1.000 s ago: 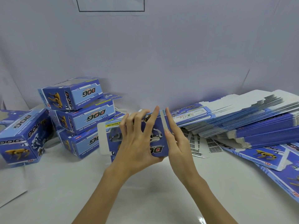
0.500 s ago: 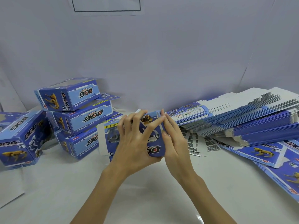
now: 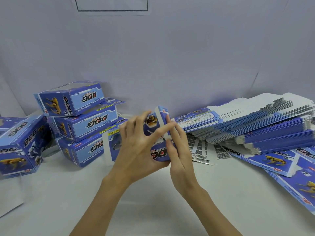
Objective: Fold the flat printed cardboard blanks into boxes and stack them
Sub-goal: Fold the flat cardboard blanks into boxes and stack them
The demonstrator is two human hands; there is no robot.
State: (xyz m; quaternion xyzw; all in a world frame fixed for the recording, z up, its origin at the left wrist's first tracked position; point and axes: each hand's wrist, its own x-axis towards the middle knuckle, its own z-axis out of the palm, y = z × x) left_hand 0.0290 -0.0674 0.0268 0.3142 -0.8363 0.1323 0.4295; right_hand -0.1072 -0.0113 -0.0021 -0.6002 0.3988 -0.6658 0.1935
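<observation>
A blue printed "DOG" box (image 3: 157, 153), partly folded, is held above the table at the centre. My left hand (image 3: 136, 147) grips it from the near side, fingers spread over its face and index finger reaching across to the right edge. My right hand (image 3: 179, 150) lies against the box's right end, where a white-edged flap (image 3: 161, 123) stands up. Three folded boxes (image 3: 81, 123) are stacked to the left. A thick pile of flat blanks (image 3: 255, 126) lies at the right.
Another folded box (image 3: 18, 147) stands at the far left edge. Loose flat blanks (image 3: 276, 160) spread over the right front of the white table (image 3: 68, 193). Barcode sheets (image 3: 201, 150) lie under the pile. A pale wall (image 3: 153, 57) closes the back.
The end flap has swung up and now stands at the box's right end. My right fingers have slid along that end, and my left index finger now reaches across to it.
</observation>
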